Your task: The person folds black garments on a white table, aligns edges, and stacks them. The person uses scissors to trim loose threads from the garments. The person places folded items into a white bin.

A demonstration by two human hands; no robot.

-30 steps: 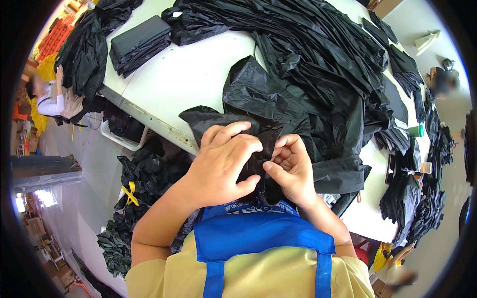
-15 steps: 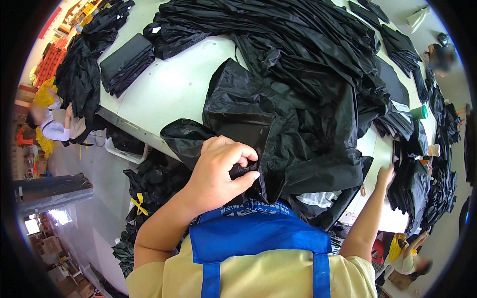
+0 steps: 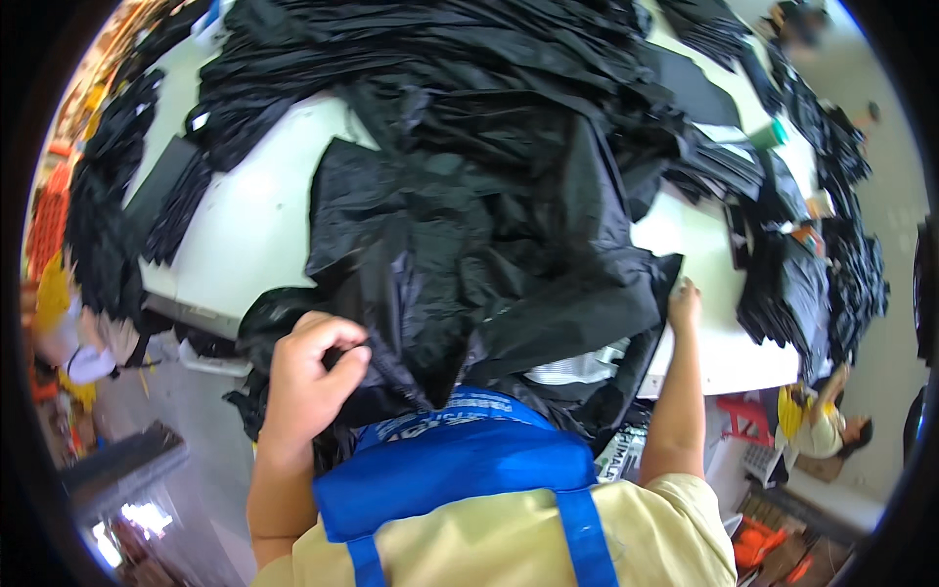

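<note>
A black, shiny garment (image 3: pixel 445 215) with a zipper along its front edge lies spread and creased on the white table (image 3: pixel 249 201), hanging over the near side toward my blue apron (image 3: pixel 450 474). My left hand (image 3: pixel 318 377) is closed, thumb against fingers, on the garment's front edge at its lower left. My right hand (image 3: pixel 687 301) is beside the garment's right corner, low over the table. Its fingers look curled, but what they hold, if anything, is too small and blurred to make out.
A long heap of black garments (image 3: pixel 421 44) lies across the far table. Stacked black pieces (image 3: pixel 782 284) stand at right, near a green roll (image 3: pixel 768 134). Folded black pieces (image 3: pixel 171 201) lie at left. Other people (image 3: pixel 822 430) sit farther off.
My head view has shifted. My left hand has moved left and drawn the garment's edge with it. My right hand has come away from the stack at right toward the garment's corner.
</note>
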